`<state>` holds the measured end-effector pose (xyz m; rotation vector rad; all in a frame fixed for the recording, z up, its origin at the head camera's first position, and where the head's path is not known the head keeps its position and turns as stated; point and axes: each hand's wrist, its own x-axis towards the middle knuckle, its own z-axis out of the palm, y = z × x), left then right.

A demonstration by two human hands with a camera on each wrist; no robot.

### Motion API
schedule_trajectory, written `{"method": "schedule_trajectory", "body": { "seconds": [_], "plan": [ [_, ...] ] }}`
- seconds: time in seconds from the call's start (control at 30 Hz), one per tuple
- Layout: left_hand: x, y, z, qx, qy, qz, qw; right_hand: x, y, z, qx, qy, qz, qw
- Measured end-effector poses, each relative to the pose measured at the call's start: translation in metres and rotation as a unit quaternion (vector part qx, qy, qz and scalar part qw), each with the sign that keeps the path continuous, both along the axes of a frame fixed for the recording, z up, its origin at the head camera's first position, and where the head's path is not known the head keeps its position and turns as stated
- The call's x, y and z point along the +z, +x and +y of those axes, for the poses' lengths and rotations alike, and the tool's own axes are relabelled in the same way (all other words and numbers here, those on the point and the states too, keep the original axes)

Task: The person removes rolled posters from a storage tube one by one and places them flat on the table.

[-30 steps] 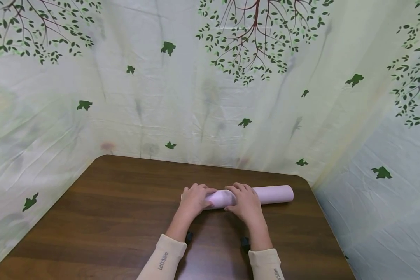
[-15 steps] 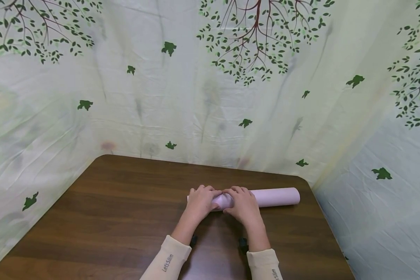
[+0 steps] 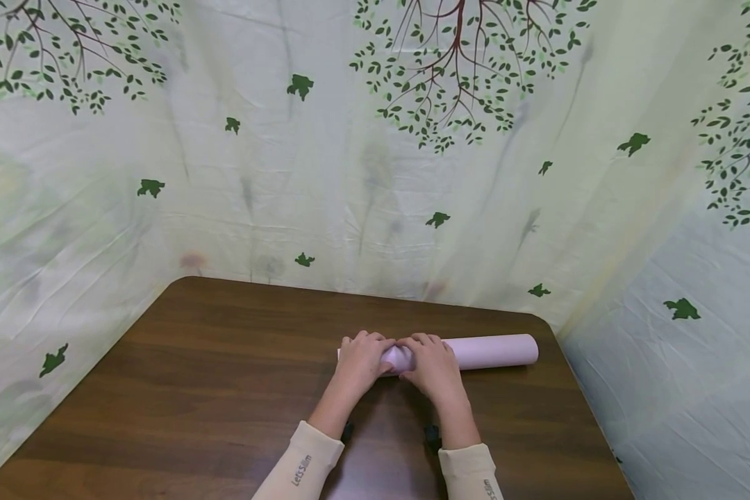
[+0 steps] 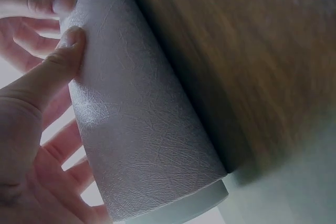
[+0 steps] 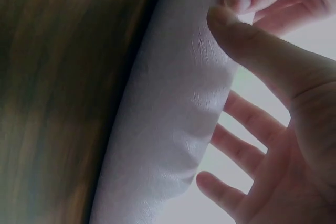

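Observation:
A pale pink roll of wrinkle-textured sheet [image 3: 494, 351] lies crosswise near the table's back right part. My left hand [image 3: 359, 364] grips its left part, thumb on the near side and fingers over the far side. Close beside it, my right hand [image 3: 436, 368] holds the roll's middle the same way; the two thumbs nearly meet. In the left wrist view, a smooth pale rim [image 4: 181, 205] shows at the roll's end. The right wrist view has the right thumb [image 5: 252, 40] pressed on the roll, with fingers spread behind it and soft dents in the surface.
The brown wood-grain table [image 3: 225, 389] has rounded back corners. Pale curtains [image 3: 375, 173] printed with branches and green leaves hang behind it and at both sides. A small dark device [image 3: 433, 437] sits at the right wrist.
My left hand has moved right, up close to my right hand. The roll has shifted slightly to the right, while the right hand has moved a little to the left.

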<state>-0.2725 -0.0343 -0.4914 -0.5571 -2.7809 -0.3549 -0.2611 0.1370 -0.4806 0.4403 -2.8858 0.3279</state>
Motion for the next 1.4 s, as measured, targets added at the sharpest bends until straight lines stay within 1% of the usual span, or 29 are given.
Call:
{"method": "schedule_trajectory", "body": {
  "seconds": [0.3, 0.53, 0.63, 0.73, 0.9, 1.03, 1.13, 1.3, 1.4],
  "plan": [
    [-0.002, 0.001, 0.004, 0.0, 0.008, 0.017, 0.9998, -0.006, -0.004, -0.004, -0.024, -0.001, 0.025, 0.9994],
    [-0.004, 0.001, 0.004, 0.0, -0.001, 0.016, 0.9999, -0.008, -0.004, -0.006, -0.039, -0.013, 0.017, 0.999],
    [-0.004, 0.001, 0.002, -0.001, 0.009, 0.01, 0.9999, -0.007, -0.004, -0.006, -0.041, -0.017, 0.012, 0.999],
    [0.0, 0.0, -0.001, -0.001, 0.022, 0.003, 0.9997, -0.006, -0.003, -0.005, -0.039, -0.017, 0.011, 0.999],
    [0.014, -0.001, -0.012, 0.007, 0.045, -0.018, 0.9988, -0.006, -0.005, -0.004, -0.04, -0.016, 0.009, 0.999],
    [0.024, -0.003, -0.027, 0.022, 0.057, -0.027, 0.9978, -0.005, -0.006, -0.002, -0.05, -0.017, 0.001, 0.9986],
    [0.03, -0.004, -0.041, 0.031, 0.068, -0.044, 0.9963, -0.005, -0.006, 0.0, -0.055, -0.019, -0.003, 0.9983],
    [0.03, -0.007, -0.061, 0.05, 0.091, -0.094, 0.9902, -0.003, -0.005, 0.003, -0.058, -0.032, -0.007, 0.9978],
    [0.028, -0.011, -0.069, 0.057, 0.108, -0.129, 0.9842, -0.003, -0.005, 0.005, -0.059, -0.037, -0.007, 0.9975]
  ]
}}
